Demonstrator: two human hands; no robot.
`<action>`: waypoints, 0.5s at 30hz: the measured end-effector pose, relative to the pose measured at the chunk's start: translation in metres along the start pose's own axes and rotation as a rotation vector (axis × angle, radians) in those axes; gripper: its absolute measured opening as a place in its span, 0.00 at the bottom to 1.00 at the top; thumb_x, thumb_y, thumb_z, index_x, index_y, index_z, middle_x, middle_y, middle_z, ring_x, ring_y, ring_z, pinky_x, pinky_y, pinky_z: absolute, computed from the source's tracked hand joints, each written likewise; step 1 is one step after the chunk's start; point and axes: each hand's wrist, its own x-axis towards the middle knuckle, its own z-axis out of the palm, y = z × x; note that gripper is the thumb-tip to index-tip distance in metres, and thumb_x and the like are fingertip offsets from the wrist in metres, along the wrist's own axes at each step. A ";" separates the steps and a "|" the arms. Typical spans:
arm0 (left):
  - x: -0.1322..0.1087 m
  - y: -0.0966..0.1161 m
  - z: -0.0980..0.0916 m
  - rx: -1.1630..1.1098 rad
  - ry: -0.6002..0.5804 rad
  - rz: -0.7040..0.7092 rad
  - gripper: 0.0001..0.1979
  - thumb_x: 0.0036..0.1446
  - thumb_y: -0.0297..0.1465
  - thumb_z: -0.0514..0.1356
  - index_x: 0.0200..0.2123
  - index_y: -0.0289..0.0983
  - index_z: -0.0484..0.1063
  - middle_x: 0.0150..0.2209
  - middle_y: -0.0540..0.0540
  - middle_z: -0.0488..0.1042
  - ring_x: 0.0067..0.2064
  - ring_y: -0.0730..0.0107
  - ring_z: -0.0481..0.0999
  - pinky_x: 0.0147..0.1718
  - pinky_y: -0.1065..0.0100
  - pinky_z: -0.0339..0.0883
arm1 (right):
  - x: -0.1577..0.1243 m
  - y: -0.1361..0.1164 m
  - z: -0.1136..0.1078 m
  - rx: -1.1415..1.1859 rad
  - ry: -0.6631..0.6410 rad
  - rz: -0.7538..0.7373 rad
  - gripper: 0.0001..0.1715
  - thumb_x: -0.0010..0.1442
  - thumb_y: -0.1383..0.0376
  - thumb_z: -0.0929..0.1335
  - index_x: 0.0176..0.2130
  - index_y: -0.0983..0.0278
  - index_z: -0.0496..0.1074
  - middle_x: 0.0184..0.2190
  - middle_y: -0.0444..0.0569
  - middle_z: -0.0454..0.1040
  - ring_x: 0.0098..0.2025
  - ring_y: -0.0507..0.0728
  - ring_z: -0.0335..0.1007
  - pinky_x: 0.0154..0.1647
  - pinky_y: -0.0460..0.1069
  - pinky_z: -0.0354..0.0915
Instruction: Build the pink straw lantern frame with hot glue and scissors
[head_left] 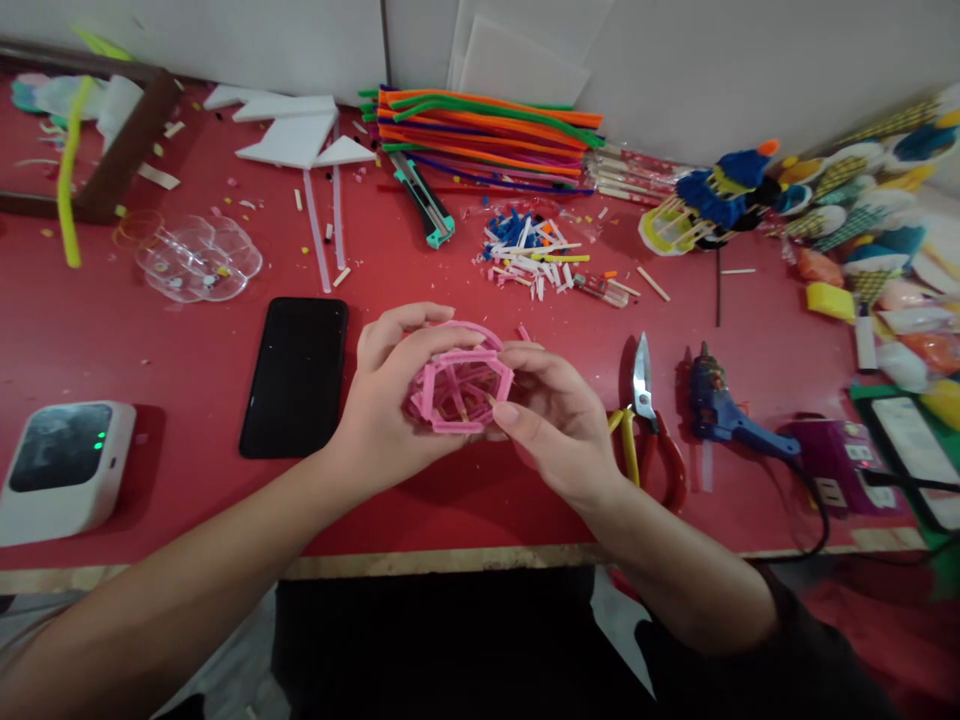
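Note:
A small pink frame-like craft piece [461,385], built from pink strips in a polygon shape, is held just above the red table [187,350] near its front edge. My left hand [386,400] curls round its left side, fingers over the top. From the right, my right hand [559,415] pinches its lower right edge between thumb and fingers. Both hands are closed on it.
A black phone [296,375] lies left of the hands, a white device [64,465] at far left. Scissors [645,420] and a blue glue gun [724,410] lie to the right. Pipe cleaners [487,135], cut straw bits [532,255], a utility knife [424,200] and foam pieces [296,135] lie behind.

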 end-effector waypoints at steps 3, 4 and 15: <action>0.000 -0.001 0.001 0.017 -0.003 0.008 0.28 0.52 0.40 0.73 0.55 0.47 0.71 0.58 0.40 0.69 0.61 0.49 0.71 0.62 0.46 0.67 | 0.000 0.001 0.001 0.003 0.018 0.000 0.15 0.57 0.65 0.76 0.46 0.53 0.79 0.48 0.46 0.72 0.46 0.53 0.74 0.43 0.50 0.79; 0.000 -0.001 0.001 0.025 0.003 0.020 0.29 0.52 0.39 0.74 0.55 0.47 0.71 0.58 0.40 0.69 0.60 0.50 0.71 0.62 0.47 0.67 | 0.000 0.001 0.001 0.001 0.027 -0.001 0.15 0.57 0.65 0.77 0.45 0.53 0.79 0.47 0.46 0.72 0.45 0.52 0.74 0.42 0.49 0.79; 0.000 -0.001 0.000 0.048 0.013 0.010 0.29 0.51 0.43 0.74 0.55 0.47 0.72 0.59 0.41 0.70 0.61 0.50 0.71 0.61 0.48 0.65 | -0.002 0.000 -0.001 -0.069 0.039 -0.006 0.15 0.57 0.60 0.77 0.46 0.52 0.79 0.49 0.46 0.75 0.50 0.57 0.75 0.51 0.57 0.78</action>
